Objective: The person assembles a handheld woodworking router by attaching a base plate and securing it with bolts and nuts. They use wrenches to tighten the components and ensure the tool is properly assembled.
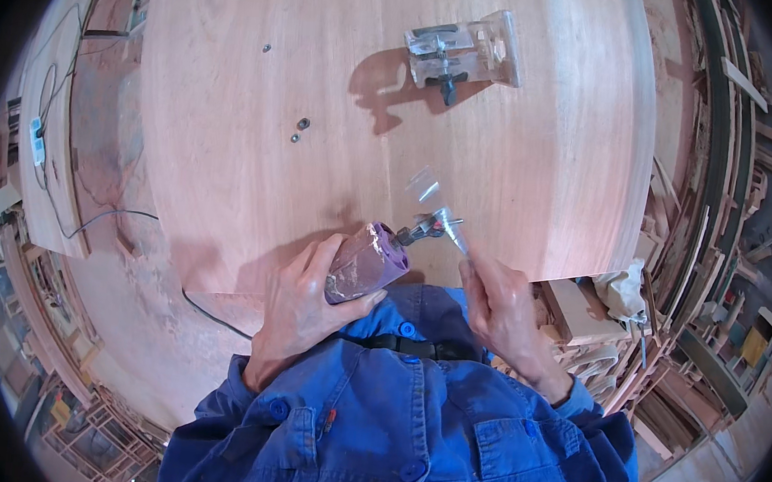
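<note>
My left hand point(302, 300) is wrapped round the scuffed purple motor body of a trim router point(367, 271), tilted with its metal spindle end point(416, 232) pointing up and to the right. Closed beside that end, my right hand point(500, 306) grips a shiny, partly see-through flat piece point(453, 231) whose exact kind I cannot make out. It meets or overlaps the spindle end. Farther off on the wooden board lies a clear plastic router base point(473, 53) with a dark wing knob point(448, 90).
Small metal nuts or rings point(303, 124) lie on the wide wooden board point(227, 183) at left. A black cord point(216, 320) runs past the board's near left edge. Stacked timber point(714, 158) stands at right, near a pale crumpled cloth point(622, 291). A power strip point(37, 141) is far left.
</note>
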`<act>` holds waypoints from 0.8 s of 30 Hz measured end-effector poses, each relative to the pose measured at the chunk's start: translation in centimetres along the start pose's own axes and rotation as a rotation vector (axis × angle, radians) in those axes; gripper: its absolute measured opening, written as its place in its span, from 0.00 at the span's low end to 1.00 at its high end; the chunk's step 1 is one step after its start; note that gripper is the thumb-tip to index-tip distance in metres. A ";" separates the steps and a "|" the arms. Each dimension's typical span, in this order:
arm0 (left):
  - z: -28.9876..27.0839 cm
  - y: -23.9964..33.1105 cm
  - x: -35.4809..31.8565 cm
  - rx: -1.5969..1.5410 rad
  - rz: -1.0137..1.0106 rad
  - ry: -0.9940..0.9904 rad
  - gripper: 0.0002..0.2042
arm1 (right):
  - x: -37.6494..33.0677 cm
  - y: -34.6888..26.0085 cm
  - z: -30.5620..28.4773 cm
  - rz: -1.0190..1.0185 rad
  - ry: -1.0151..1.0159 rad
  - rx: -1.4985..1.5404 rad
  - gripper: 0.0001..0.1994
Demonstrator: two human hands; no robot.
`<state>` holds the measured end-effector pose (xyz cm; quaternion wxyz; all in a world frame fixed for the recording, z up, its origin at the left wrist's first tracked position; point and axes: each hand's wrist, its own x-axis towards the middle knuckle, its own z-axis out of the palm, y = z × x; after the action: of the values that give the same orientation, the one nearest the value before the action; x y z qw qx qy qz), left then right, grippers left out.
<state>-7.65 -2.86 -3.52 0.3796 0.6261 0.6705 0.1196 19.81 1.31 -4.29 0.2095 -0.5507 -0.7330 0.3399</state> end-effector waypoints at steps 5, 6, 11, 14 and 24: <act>0.7 -0.8 -0.5 0.008 0.047 0.039 0.35 | 3.2 0.4 -3.4 0.388 0.129 0.140 0.17; 0.7 -0.8 -0.3 0.015 0.075 0.042 0.35 | 3.5 0.6 -3.0 0.442 0.254 0.219 0.16; 0.4 -0.4 0.1 0.001 0.107 0.045 0.36 | 0.6 -0.4 -0.1 -0.015 -0.079 0.043 0.17; 0.5 -1.0 -0.4 0.001 0.121 0.099 0.36 | 2.3 1.2 -2.6 0.317 0.050 0.126 0.16; 0.2 -0.4 -0.7 -0.067 -0.041 -0.004 0.34 | 2.7 -0.1 -2.8 0.310 0.169 0.076 0.18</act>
<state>-7.89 -3.69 -3.64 0.4039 0.5994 0.6781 0.1329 20.78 4.60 -2.47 0.2361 -0.6753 -0.6059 0.3481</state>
